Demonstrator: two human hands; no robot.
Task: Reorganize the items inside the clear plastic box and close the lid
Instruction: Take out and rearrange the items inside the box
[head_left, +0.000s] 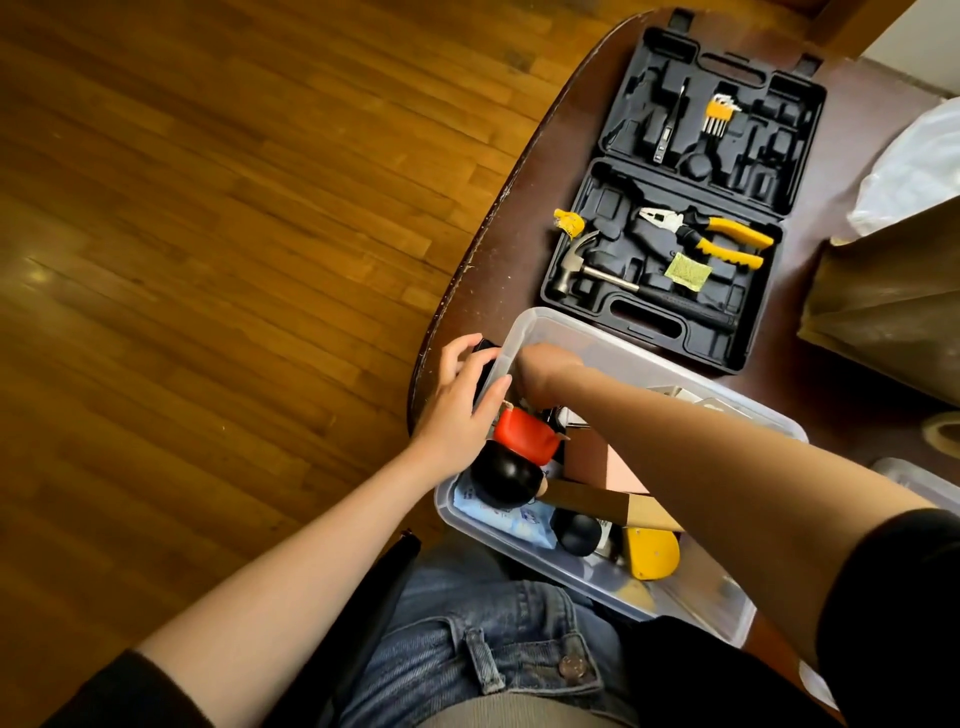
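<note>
The clear plastic box (613, 338) stands open at the near edge of a dark table, partly over my lap. Inside lie a red object (524, 434), a black round object (504, 475), a second black round one (576, 532), a brown cardboard piece (597, 501), a pink box (608, 462), a yellow item (652, 553) and a blue cloth (514, 522). My left hand (460, 395) grips the box's left wall, with a small black thing behind its fingers. My right hand (545, 364) reaches down into the far left corner; its fingers are hidden.
An open black tool case (691, 171) with pliers (706, 234), a hammer (582, 260) and hex keys (719, 114) lies just beyond the box. A brown paper bag (893, 296) stands at the right. Another clear plastic piece (919, 478) shows at the right edge. Wooden floor lies to the left.
</note>
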